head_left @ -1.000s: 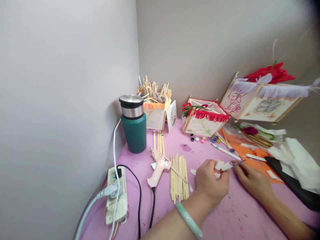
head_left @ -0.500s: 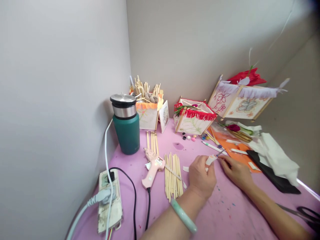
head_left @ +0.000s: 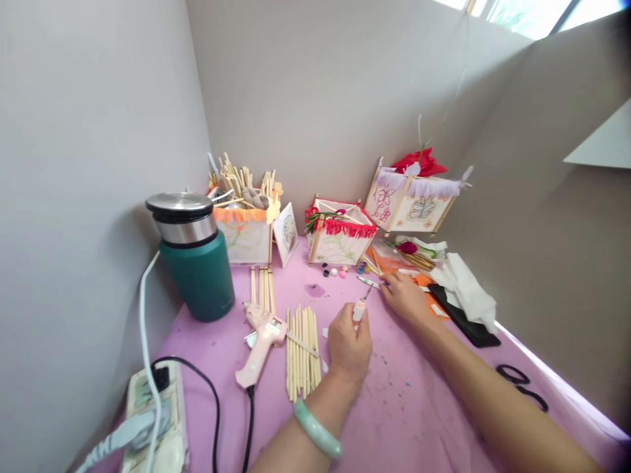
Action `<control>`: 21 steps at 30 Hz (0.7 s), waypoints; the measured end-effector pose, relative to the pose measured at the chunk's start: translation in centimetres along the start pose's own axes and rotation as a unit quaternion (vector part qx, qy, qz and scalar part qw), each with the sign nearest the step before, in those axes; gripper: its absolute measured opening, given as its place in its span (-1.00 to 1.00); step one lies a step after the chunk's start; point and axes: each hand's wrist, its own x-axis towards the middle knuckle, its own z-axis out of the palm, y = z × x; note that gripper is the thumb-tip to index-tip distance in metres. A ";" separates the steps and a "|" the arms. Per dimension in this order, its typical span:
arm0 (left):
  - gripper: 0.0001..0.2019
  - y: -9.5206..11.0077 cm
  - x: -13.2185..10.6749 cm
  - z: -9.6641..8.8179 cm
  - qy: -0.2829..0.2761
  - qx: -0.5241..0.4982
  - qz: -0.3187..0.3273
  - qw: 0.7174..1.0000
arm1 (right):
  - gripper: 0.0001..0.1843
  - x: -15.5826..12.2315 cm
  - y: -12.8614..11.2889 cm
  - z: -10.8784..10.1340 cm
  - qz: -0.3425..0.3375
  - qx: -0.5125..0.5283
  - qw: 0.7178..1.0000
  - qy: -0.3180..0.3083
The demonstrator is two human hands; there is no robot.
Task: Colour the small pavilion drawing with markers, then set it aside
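Left hand: the left hand [head_left: 349, 343] hovered over the pink tabletop [head_left: 419, 407], back of the hand toward the camera, fingers curled closed around a small white pen-like tube [head_left: 359, 309] that stood nearly upright with its thin dark tip pointing up and to the right.
Left wrist: a pale green bangle [head_left: 317, 430] sat on the forearm, which entered from the bottom edge.
Right hand: the right hand [head_left: 405, 295] was stretched farther forward, palm down, resting low on the table beside a white marker [head_left: 369, 282]; whether its fingers gripped anything could not be told.
Right arm: the forearm ran diagonally from the lower right corner, nearly straight.
Tube position: it was in the left hand's grip, just right of a row of bamboo sticks [head_left: 302, 351] and clear of the table.
Stick box: a paper-sided box [head_left: 243, 235] by the back wall held many upright wooden sticks and a grey bundle.
Open lantern frame: a red-fringed box [head_left: 338, 238] held green stems laid across its top.
Far lantern: a white-fringed lantern [head_left: 413, 205] leaned against the wall with red paper on top.
Flask: a green flask [head_left: 196, 266] with a steel lid stood closed at left.
Glue gun: a pink glue gun [head_left: 259, 343] lay just left of the sticks, its cord leading toward a power strip [head_left: 154, 424].
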 end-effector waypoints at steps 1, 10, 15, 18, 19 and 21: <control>-0.82 0.0 0.0 0.0 -0.002 -0.001 -0.001 1.000 | -0.73 0.1 0.0 0.1 -0.002 -0.006 1.000 -0.007; -0.84 0.1 0.1 0.1 0.000 0.014 -0.015 1.000 | -0.75 -1.1 -0.9 0.2 -0.030 -0.004 0.999 -0.023; -0.81 0.0 0.2 0.2 -0.001 0.024 -0.023 0.999 | -0.72 -1.9 -1.2 -0.6 -0.030 0.029 0.998 -0.041; -0.78 0.0 0.2 0.2 -0.013 0.013 -0.028 0.999 | -0.68 -1.9 -0.7 -0.7 0.002 0.059 0.997 -0.044; -0.76 0.1 0.2 0.2 -0.016 0.008 -0.029 0.999 | -0.68 -1.9 -0.6 -0.7 0.011 0.060 0.997 -0.040; -0.74 0.2 0.3 0.1 -0.017 0.001 -0.033 0.999 | -0.67 -2.0 -0.5 -0.5 0.023 0.063 0.997 -0.026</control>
